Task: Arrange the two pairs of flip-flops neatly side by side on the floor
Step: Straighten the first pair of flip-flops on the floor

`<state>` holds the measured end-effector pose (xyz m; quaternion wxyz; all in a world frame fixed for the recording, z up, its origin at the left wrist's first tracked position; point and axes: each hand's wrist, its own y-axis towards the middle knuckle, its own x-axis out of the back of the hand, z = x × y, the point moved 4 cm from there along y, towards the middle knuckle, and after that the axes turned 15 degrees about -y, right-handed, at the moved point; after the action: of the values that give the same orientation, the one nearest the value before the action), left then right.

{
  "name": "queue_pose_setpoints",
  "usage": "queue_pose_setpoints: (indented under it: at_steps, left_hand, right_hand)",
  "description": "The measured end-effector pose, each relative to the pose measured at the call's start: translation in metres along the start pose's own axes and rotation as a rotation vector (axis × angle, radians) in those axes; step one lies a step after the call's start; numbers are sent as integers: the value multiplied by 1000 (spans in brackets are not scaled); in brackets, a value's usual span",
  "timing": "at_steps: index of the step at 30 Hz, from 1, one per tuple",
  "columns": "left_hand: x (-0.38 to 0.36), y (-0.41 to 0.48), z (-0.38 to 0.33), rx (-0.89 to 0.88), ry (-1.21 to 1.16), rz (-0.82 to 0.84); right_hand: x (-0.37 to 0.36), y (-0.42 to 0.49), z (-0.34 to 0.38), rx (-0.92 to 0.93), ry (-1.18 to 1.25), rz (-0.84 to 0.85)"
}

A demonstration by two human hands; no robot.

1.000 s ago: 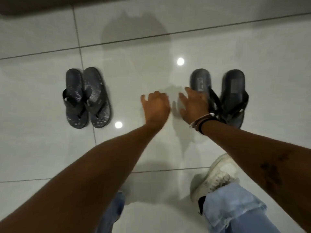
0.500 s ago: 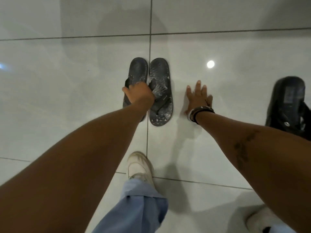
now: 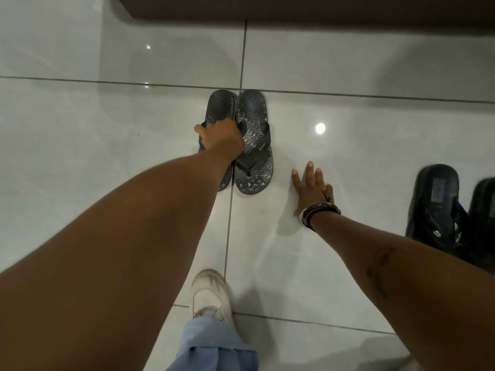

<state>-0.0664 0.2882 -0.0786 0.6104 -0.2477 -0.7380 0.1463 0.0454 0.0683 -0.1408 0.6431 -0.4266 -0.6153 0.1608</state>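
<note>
A grey patterned pair of flip-flops (image 3: 253,140) lies side by side, soles touching, in the middle of the white tiled floor. My left hand (image 3: 222,139) is closed over the straps of this pair, covering much of the left flip-flop (image 3: 221,104). My right hand (image 3: 312,190) rests flat on the tile with fingers spread, a hand's width right of the grey pair. A darker black pair of flip-flops (image 3: 439,210) lies at the right edge, partly cut off by the frame and by my right forearm.
A dark brown skirting or furniture base (image 3: 294,8) runs along the top. My white shoe (image 3: 210,293) and light blue trouser leg (image 3: 211,346) stand at the bottom centre. Glossy tiles show light reflections.
My left hand went from hovering between the pairs to gripping the grey pair's straps. My right hand left the black pair and settled flat on the floor. The view shifted left.
</note>
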Motion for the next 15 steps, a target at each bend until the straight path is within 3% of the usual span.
queue_pose_setpoints:
  at_steps: [7, 13, 15]
  left_hand:
    - [-17, 5, -6, 3, 14, 11]
    - [-18, -5, -16, 38, 80, -29]
    - [-17, -12, -22, 59, 110, -88]
  right_hand:
    - [-2, -3, 1, -4, -57, -18]
    - [0, -4, -14, 72, 44, 19]
    - [7, -5, -31, 83, 119, -58]
